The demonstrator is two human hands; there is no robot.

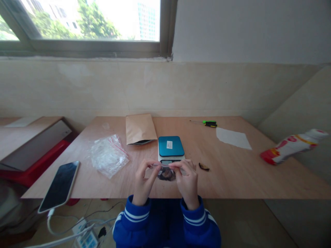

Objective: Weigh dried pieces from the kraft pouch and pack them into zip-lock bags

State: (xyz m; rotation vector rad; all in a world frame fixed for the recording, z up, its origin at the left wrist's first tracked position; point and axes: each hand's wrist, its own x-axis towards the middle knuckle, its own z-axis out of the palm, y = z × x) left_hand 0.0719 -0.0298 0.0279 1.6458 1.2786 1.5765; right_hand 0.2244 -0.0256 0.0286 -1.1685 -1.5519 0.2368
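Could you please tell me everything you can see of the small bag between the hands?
The small bag looks like clear plastic, with dark brownish contents too indistinct to identify. The left hand and right hand pinch its upper edge, near the blue-topped scale. Whether its underside rests on anything is unclear.

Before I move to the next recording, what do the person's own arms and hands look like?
The left sleeve and right sleeve are blue, ringed by white stripes near the wrists, with more white along their outer sides. The left hand and right hand are bare, without gloves.
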